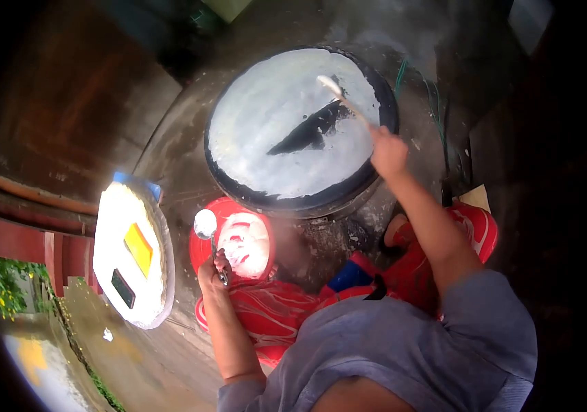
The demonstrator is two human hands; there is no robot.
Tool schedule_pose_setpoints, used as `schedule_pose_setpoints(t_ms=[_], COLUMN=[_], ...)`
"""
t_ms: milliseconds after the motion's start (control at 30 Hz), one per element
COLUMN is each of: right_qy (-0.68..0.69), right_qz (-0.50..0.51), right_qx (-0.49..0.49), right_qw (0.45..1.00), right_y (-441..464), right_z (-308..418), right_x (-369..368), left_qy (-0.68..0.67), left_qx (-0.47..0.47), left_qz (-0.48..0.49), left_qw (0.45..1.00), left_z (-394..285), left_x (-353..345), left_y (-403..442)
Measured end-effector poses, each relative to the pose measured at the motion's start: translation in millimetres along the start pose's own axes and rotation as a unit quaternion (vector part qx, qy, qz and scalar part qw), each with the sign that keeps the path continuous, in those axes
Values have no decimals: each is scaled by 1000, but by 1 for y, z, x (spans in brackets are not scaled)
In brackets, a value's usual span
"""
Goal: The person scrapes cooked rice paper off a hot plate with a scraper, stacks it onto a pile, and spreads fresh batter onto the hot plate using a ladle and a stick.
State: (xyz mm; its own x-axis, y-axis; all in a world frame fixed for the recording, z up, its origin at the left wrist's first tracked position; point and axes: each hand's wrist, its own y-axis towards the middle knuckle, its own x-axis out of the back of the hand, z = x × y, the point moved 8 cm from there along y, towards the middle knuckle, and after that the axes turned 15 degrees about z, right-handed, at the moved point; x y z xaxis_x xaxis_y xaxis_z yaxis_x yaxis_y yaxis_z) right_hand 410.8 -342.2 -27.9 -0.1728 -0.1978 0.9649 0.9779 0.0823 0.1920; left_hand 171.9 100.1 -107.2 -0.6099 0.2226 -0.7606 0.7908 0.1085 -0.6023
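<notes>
A round black griddle [216,161] carries a wide layer of white batter [259,117], with a dark bare strip [310,130] across its middle. My right hand [389,152] is closed round a wooden spreader [354,110], whose batter-coated end is over the upper right of the layer. Below the griddle, my left hand [214,270] is closed on the handle of a ladle [205,224]. The ladle's bowl looks white and is over the left side of a red basin [197,253], which holds white batter [245,244].
At the left lies a stack of pale round sheets [118,226] with a yellow item [138,248] and a dark phone-like object [123,288] on it. A blue object [139,185] sits behind. Green cords [437,110] hang at the right. My knees in red cloth flank the griddle's base.
</notes>
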Motion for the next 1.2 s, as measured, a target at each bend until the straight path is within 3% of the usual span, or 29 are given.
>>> schedule_pose_setpoints(t_ms=[67,167,200,267,300,333,500,567,600,667,733,800,933,1033,1100,1133,1200], right_qy=[15,157,156,300,363,354,338,408,408,487,527,513,334,316,455,454,415], right_qz=[19,153,151,53,114,130,174,291,290,345,296,177,169,208,287,288,132], right_qx=[-11,-117,-117,13,-33,-88,-32,-10,-10,-76,-53,-103,46,74,19,19,-36], right_qw=[1000,969,969,952,924,922,925,865,866,799,795,834,926,923,843,843,900], right_y=[2,-14,-10,4,18,37,81,56,49,30,39,46,29,11,1,-1,-2], right_z=[-12,-35,-47,-59,-74,-93,-127,-119,-124,-148,-161,-163,-83,-98,-131,-131,-138], right_x=[13,-10,-26,-34,-39,-47,-70,-47,-33,-29,-68,-85,-56,-30,-45,-55,-62], left_qy=[-17,-16,-17,-11,-10,-11,-14,-27,-39,-46,-52,-21,-42,-29,12,11,33], left_qx=[27,4,5,-22,-22,-12,7,14,22,21,21,15,64,50,34,34,25], left_qz=[28,3,5,-12,-13,-6,-15,-1,17,19,17,-30,19,23,12,11,13], left_qw=[999,1000,1000,1000,1000,1000,1000,1000,999,999,998,999,997,998,999,999,999], left_z=[-3,-3,-1,-2,-2,-1,3,5,7,9,13,11,9,11,10,12,13], left_x=[8,5,0,-1,0,-2,-2,-3,-5,-7,-9,-7,1,-4,-6,-7,-9], left_y=[5,0,0,-4,-4,-4,-3,-6,-6,-7,-8,-11,-7,-13,-17,-19,-20])
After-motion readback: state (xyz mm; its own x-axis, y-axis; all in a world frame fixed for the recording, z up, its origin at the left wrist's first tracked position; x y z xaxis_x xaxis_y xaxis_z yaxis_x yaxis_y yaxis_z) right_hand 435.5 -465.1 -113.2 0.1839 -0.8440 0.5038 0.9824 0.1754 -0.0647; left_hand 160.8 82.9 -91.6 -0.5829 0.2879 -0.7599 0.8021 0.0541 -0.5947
